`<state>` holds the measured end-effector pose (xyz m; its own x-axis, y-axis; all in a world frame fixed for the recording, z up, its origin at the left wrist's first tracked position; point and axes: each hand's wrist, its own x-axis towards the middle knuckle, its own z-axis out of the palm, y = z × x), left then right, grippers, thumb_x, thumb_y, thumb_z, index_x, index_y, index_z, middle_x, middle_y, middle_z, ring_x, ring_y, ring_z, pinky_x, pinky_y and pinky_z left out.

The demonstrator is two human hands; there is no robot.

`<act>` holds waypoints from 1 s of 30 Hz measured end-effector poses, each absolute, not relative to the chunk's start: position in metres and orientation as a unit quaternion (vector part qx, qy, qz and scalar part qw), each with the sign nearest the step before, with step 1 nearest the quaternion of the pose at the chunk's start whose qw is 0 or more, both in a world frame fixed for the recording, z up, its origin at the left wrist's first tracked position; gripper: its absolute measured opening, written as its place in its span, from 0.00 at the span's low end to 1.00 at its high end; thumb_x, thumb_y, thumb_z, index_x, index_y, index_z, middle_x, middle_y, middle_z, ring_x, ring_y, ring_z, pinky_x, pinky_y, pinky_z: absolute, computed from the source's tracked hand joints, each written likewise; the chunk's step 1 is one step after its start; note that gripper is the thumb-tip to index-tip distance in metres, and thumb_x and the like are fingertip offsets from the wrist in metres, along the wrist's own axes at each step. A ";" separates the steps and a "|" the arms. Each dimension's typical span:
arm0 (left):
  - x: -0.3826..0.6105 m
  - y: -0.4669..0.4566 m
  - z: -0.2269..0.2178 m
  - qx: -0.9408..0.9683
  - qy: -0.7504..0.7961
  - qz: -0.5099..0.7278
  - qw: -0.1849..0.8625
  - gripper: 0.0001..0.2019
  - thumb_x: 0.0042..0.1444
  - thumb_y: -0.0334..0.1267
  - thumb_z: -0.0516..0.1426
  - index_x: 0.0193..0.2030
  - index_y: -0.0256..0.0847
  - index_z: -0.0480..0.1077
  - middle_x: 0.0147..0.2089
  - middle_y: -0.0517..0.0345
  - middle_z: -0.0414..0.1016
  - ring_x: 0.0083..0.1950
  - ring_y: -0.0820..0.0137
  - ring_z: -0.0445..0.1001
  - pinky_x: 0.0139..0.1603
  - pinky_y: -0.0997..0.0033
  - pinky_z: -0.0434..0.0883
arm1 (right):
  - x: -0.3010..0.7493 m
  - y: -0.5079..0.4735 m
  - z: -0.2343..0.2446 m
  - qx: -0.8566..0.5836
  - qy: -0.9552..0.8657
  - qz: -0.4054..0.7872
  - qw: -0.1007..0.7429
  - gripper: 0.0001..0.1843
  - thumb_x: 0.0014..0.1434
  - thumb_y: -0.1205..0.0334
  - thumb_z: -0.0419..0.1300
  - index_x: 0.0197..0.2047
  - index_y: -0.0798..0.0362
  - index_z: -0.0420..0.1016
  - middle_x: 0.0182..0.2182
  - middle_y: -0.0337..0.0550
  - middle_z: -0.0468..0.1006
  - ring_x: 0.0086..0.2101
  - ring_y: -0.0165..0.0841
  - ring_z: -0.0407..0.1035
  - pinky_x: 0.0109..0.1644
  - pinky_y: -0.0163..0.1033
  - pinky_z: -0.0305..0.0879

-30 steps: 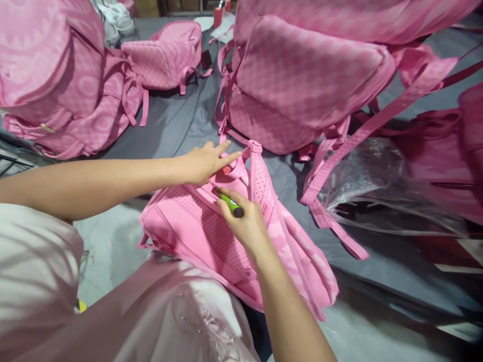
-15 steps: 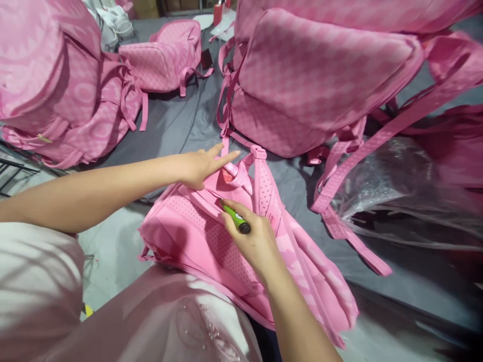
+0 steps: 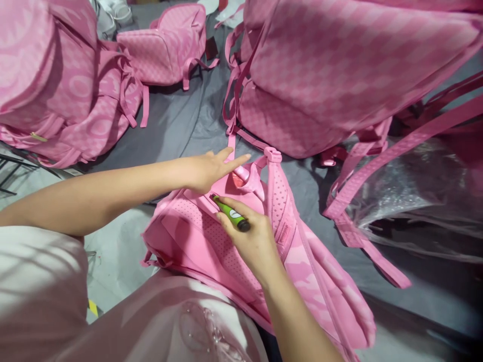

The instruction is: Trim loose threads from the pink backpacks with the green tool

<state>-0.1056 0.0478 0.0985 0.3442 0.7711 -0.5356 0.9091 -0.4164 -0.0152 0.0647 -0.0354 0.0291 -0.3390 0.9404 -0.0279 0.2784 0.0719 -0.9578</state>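
A pink backpack (image 3: 211, 241) lies back side up across my lap and the grey cloth. My right hand (image 3: 252, 239) is closed around a small green tool with a dark end (image 3: 231, 213), its tip against the backpack's top seam. My left hand (image 3: 211, 168) rests on the top of the backpack beside the carry handle (image 3: 264, 156), index and middle fingers stretched out, pressing the fabric down.
Large pink backpacks are piled at the left (image 3: 56, 85) and at the upper right (image 3: 332, 75); a smaller one (image 3: 166, 45) lies at the back. A clear plastic bag (image 3: 418, 196) sits at the right on the grey cloth (image 3: 181, 120). Long pink straps (image 3: 377, 166) trail across it.
The view has shifted a little, so the backpacks sit lower and closer. My right hand has slid the green tool slightly along the top seam. My left hand stays on the backpack's top.
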 end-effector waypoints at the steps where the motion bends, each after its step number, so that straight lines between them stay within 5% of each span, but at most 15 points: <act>1: -0.107 0.048 0.098 0.809 0.519 -0.232 0.147 0.64 0.46 0.23 0.63 0.75 0.56 0.19 0.80 0.40 0.26 0.72 0.44 0.59 0.60 0.55 0.72 | 0.064 -0.036 0.030 -0.468 -0.655 0.494 0.330 0.18 0.61 0.58 0.64 0.55 0.47 0.81 0.49 0.40 0.84 0.47 0.39 0.79 0.55 0.42 0.73; 10: -0.116 0.043 0.095 0.827 0.508 -0.193 0.144 0.54 0.53 0.20 0.55 0.77 0.55 0.26 0.80 0.44 0.35 0.70 0.49 0.62 0.60 0.59 0.70 | 0.066 -0.043 0.037 -0.498 -0.652 0.488 0.298 0.22 0.62 0.56 0.62 0.58 0.49 0.79 0.49 0.44 0.84 0.42 0.40 0.81 0.47 0.42 0.76; 16: -0.119 0.044 0.088 0.836 0.502 -0.175 0.135 0.52 0.56 0.22 0.55 0.77 0.56 0.26 0.79 0.42 0.35 0.69 0.46 0.64 0.58 0.56 0.71 | 0.062 -0.040 0.042 -0.499 -0.644 0.511 0.274 0.22 0.63 0.52 0.61 0.59 0.48 0.79 0.45 0.43 0.85 0.29 0.34 0.77 0.36 0.40 0.76; 30: -0.121 0.048 0.088 0.840 0.493 -0.175 0.140 0.52 0.55 0.23 0.57 0.77 0.53 0.28 0.78 0.40 0.38 0.69 0.46 0.63 0.61 0.55 0.68 | 0.055 -0.041 0.044 -0.503 -0.648 0.493 0.289 0.21 0.63 0.58 0.59 0.58 0.49 0.79 0.48 0.44 0.84 0.40 0.40 0.81 0.46 0.45 0.76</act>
